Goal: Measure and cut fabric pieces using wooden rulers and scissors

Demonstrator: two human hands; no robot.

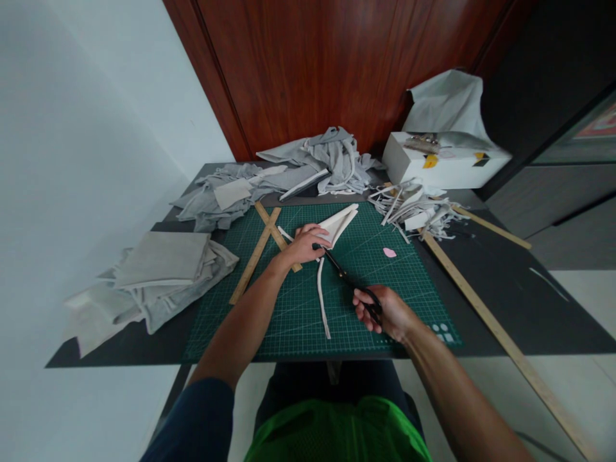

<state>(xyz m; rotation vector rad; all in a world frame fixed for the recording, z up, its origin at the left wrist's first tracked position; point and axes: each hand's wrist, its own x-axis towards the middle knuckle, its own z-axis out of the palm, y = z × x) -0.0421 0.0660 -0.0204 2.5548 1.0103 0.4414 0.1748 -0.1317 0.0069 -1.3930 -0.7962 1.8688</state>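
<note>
My left hand [308,245] is closed on a folded piece of off-white fabric [339,224], pressing it against the green cutting mat [283,321]. In my right hand [378,309] is a pair of black scissors [342,273], my fingers wrapped through the handles. The scissor tips reach the fabric's edge beside my left fingers; whether the blades are together I cannot make out. A narrow off-white fabric strip [322,298] hangs down from that spot along the mat. Another short strip [285,234] shows left of my left hand.
Two crossed wooden rulers [255,263] lie left of my left hand. Folded fabric [161,260] is stacked at the left, grey fabric [332,154] heaped behind. At the right are a pile of strips [418,208], a white box [433,160], a long wooden ruler [474,311] and a pink scrap [389,253].
</note>
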